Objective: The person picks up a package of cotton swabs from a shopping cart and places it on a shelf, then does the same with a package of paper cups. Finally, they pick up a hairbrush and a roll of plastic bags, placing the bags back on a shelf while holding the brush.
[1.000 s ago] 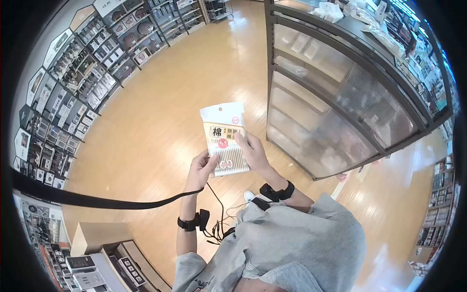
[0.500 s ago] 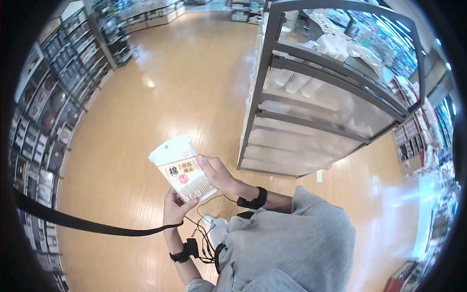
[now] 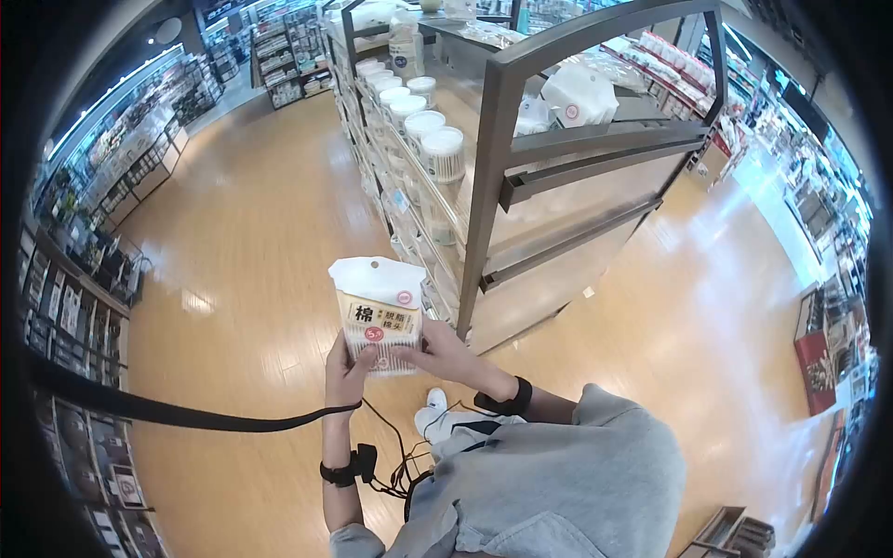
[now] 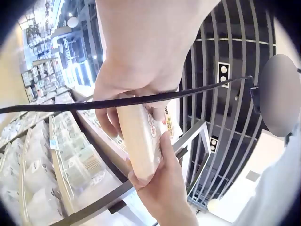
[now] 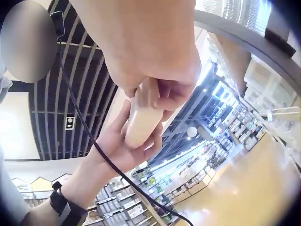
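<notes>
A flat pack of cotton swabs, white at the top with a yellow label and a round red mark, is held up in front of the body. My left hand grips its lower left corner, thumb across the front. From the lower right side my right hand holds it, the thumb lying on the striped swabs. In the left wrist view the pack shows edge-on between both hands. The right wrist view shows the pale edge of the pack with fingers around both ends.
A metal-framed display rack stands just beyond the pack, with a row of round lidded tubs and white packs on top. A black strap crosses from the left to my left wrist. Wooden floor stretches to the left.
The head view has turned right, so the rack's tub-filled side now shows. The pack has gone from tilted to nearly upright, and my right hand sits lower on it. Both hands keep holding.
</notes>
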### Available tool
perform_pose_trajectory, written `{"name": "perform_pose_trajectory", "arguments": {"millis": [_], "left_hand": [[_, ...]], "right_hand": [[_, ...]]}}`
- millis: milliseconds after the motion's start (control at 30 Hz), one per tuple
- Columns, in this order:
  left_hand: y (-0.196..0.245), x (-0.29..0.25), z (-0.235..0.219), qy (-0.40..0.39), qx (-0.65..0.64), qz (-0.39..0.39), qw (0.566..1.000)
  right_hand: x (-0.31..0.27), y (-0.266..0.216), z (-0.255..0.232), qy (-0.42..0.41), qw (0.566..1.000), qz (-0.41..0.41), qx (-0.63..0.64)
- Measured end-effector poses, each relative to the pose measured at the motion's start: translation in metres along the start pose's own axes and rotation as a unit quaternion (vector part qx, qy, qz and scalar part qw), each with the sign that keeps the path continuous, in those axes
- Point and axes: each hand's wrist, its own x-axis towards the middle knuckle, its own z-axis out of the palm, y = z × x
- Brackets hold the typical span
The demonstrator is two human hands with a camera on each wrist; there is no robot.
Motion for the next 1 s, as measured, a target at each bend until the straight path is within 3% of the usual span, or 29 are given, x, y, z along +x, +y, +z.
{"name": "perform_pose_trajectory", "arguments": {"millis": [100, 167, 233, 300, 367, 400, 467, 500, 533, 567, 633, 800, 933, 1000], "left_hand": [[-0.005, 0.073, -0.015, -0.046, -0.005, 0.011, 0.999], [-0.006, 0.105, -0.026, -0.054, 0.033, 0.017, 0.998], [-0.018, 0.123, -0.022, -0.102, 0.076, 0.032, 0.991], [-0.026, 0.151, -0.031, -0.145, 0.087, 0.064, 0.983], [-0.021, 0.181, -0.032, -0.187, 0.049, 0.08, 0.978], [-0.017, 0.196, -0.027, -0.201, 0.041, 0.076, 0.976], [-0.007, 0.222, -0.006, -0.213, -0.02, 0.211, 0.954], [0.007, 0.234, 0.004, -0.273, -0.068, 0.176, 0.943], [0.006, 0.245, 0.015, -0.286, -0.108, 0.159, 0.939], [0.005, 0.254, 0.024, -0.297, -0.145, 0.14, 0.933], [0.004, 0.27, 0.038, -0.313, -0.219, 0.083, 0.92], [0.018, 0.294, 0.064, -0.322, -0.243, 0.071, 0.912], [0.026, 0.308, 0.084, -0.408, -0.226, 0.063, 0.882], [0.027, 0.307, 0.097, -0.445, -0.2, 0.059, 0.871]], "right_hand": [[0.046, 0.012, -0.014, 0.088, 0.995, -0.016, -0.04], [0.067, 0.022, -0.013, 0.145, 0.989, -0.029, -0.003], [0.062, 0.032, -0.02, 0.173, 0.976, 0.029, -0.127], [0.071, 0.032, -0.022, 0.193, 0.971, 0.064, -0.126], [0.091, 0.035, -0.023, 0.259, 0.926, -0.059, -0.269], [0.094, 0.023, -0.026, 0.286, 0.926, -0.08, -0.232], [0.096, 0.017, -0.027, 0.33, 0.893, -0.056, -0.301], [0.093, 0.013, -0.027, 0.362, 0.857, -0.04, -0.364], [0.088, 0.006, -0.019, 0.384, 0.86, 0.081, -0.325], [0.088, 0.004, -0.017, 0.403, 0.847, 0.095, -0.334], [0.09, -0.005, -0.017, 0.504, 0.817, -0.023, -0.279], [0.07, -0.002, 0.0, 0.53, 0.792, 0.094, -0.29], [0.078, 0.007, 0.021, 0.579, 0.767, 0.117, -0.249], [0.078, 0.01, 0.029, 0.557, 0.772, 0.109, -0.286]]}}
